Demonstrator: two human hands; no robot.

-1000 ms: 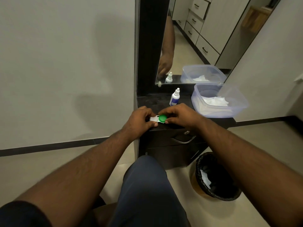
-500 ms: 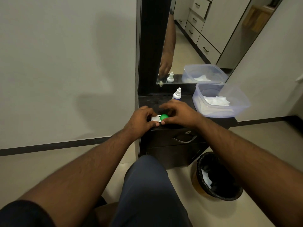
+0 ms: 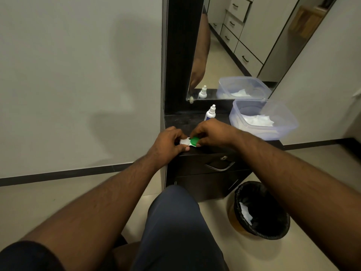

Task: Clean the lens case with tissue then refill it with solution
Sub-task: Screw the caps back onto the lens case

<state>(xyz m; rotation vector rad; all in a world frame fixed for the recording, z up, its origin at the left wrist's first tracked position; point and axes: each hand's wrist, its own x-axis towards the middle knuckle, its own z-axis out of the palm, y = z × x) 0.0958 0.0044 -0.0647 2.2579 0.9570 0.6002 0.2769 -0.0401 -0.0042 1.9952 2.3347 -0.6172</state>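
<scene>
Head view: showed the lens case [image 3: 189, 142] at the front edge of the dark bench [image 3: 197, 119], held just above or on it, cannot tell which. Had a white cap [image 3: 184, 142] on its left half and a green cap [image 3: 194, 141] on its right. Was pinched at the white end by the left hand [image 3: 167, 144], thumb below and fingers curled over, so that grip was closed on the case. Was met at the green cap by the right hand [image 3: 212, 133], fingertips curled round its rim, a narrow grip holding the cap. Looked like unscrewing the green cap before any wiping. Called for keeping the left grip firm and low to steady the body, turning only the cap with the right fingertips, holding the case level in case of leftover fluid, and setting the loosened cap down on the bench within reach rather than near the edge. Counted, outward: one lens case with two caps; one solution bottle [image 3: 210, 112] upright just behind the right hand; one clear plastic tub [image 3: 281, 130] to the right holding white tissue [image 3: 257, 120], number of sheets impossible to tell; one mirror [image 3: 244, 45] repeating bottle and tub; one drawer handle [image 3: 219, 167]; one black-lined bin [image 3: 260, 210] on the floor with one white scrap [image 3: 245, 212] inside.
</scene>
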